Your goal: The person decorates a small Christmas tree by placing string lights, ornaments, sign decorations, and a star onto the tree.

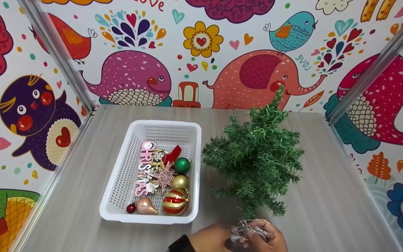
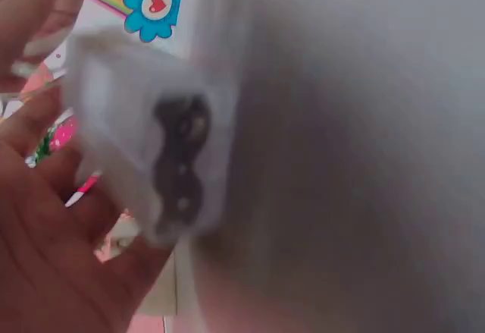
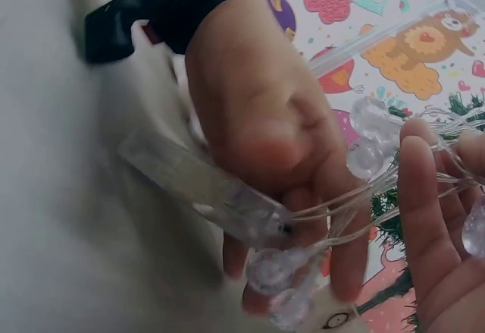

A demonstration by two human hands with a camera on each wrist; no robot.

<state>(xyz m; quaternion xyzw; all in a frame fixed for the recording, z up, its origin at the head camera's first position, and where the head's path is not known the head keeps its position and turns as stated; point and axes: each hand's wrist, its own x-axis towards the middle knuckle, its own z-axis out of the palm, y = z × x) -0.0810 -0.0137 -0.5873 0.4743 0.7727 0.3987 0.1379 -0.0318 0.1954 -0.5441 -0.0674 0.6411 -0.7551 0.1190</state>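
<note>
At the bottom of the head view, both hands are close together over a bundle of clear string lights (image 1: 238,232). My right hand (image 1: 269,238) grips the looped wires between thumb and fingers; round clear bulbs (image 3: 270,270) hang from them in the right wrist view. My left hand (image 1: 209,238) holds the see-through battery box (image 3: 204,189), and wires run from its end towards the right hand. Blurred in the left wrist view, the box's dark end faces the camera. Just beyond the hands stands a small green artificial Christmas tree (image 1: 257,154).
A white plastic basket (image 1: 107,206) left of the tree holds baubles, a glittery star (image 1: 163,177) and a pink Christmas sign (image 1: 146,168). Printed panels (image 1: 201,70) with metal edge posts wall in the grey table (image 1: 327,196).
</note>
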